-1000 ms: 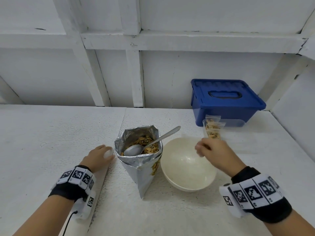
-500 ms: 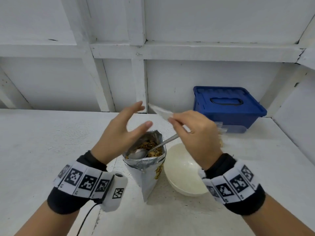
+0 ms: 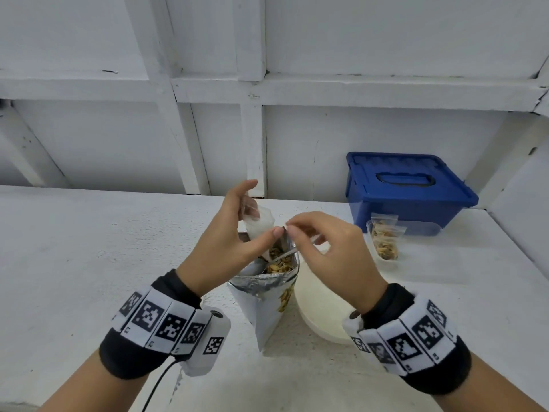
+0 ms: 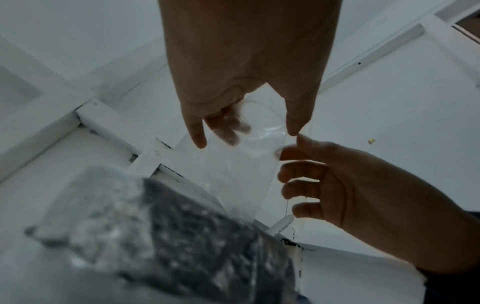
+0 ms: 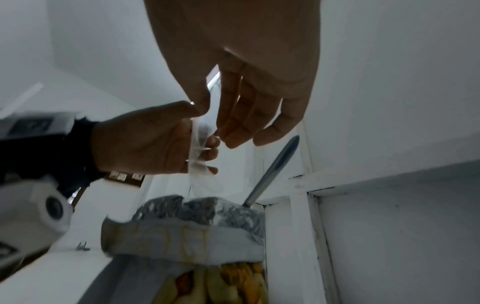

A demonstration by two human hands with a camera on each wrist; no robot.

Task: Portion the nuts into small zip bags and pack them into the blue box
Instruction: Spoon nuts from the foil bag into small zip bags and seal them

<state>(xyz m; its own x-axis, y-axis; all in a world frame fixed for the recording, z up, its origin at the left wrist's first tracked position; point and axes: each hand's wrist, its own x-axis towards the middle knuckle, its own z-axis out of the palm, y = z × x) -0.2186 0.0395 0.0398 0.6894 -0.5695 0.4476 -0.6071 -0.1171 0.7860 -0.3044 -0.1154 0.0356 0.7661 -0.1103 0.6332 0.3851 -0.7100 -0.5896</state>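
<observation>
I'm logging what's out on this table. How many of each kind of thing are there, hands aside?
Blue box: 1
Foil nut bag: 1
Spoon: 1
White bowl: 1
Empty zip bag: 1
Filled zip bags: 2, as far as shows
Clear tub holding them: 1
Total: 8

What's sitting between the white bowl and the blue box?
In the head view, filled zip bags of nuts in a clear tub sit between the white bowl and the blue box.
</observation>
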